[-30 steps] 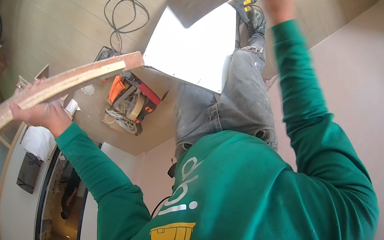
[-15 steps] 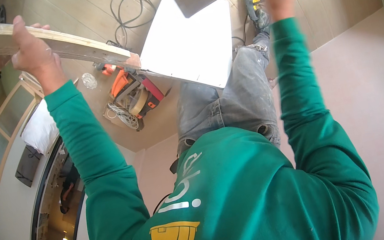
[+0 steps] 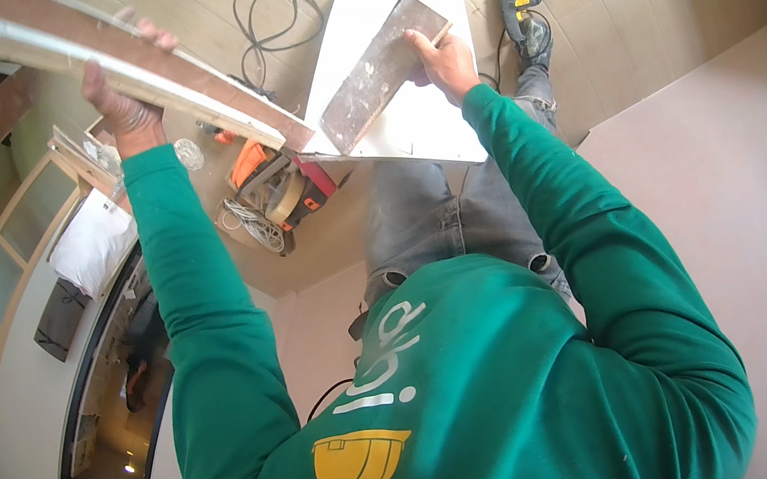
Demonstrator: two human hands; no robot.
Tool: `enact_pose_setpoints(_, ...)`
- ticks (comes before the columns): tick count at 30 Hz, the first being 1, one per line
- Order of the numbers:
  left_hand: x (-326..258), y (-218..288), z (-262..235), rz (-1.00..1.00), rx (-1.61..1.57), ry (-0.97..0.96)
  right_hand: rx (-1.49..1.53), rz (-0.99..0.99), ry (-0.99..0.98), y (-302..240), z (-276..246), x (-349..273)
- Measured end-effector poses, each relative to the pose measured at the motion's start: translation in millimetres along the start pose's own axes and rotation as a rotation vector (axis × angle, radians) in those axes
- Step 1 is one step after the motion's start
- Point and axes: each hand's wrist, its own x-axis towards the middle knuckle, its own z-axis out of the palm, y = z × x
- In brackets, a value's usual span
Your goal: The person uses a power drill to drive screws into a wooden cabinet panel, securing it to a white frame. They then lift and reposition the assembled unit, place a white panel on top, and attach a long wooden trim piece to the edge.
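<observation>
My left hand (image 3: pixel 130 107) grips a long wooden plank (image 3: pixel 206 86) with pale edges and a brown face, slanting from the upper left to the middle. Its lower end reaches the left edge of a white panel (image 3: pixel 437 134) over my legs. In my right hand (image 3: pixel 444 65) is a short, flat brown board (image 3: pixel 377 78) with whitish spots, thumb on its upper side. This board lies at a slant over the panel, its lower end near the plank's lower end. Whether the two touch I cannot tell.
A power drill (image 3: pixel 522 5) with a long bit lies by my shoe at right. A dark cable (image 3: pixel 278 46) is coiled on the wooden floor. Left of my legs are orange and black tools (image 3: pixel 279 191) with a white cord. A framed mirror (image 3: pixel 117 406) stands along the left.
The short board has come down and left in my right hand, onto the white panel. The plank has tilted more steeply and turned to show its brown face. The drill is now fully visible.
</observation>
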Motion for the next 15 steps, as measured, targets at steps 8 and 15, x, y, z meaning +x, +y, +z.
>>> enact_pose_setpoints(8, -32.0, -50.4, -28.9, 0.303, 0.660, 0.920, -0.197, -0.061, -0.067, 9.1, 9.0, -4.0)
enact_pose_setpoints(15, -106.0, -36.4, -3.3, 0.112, 0.163, 0.289, -0.706, -0.462, -0.107, -28.3, 29.4, 15.7)
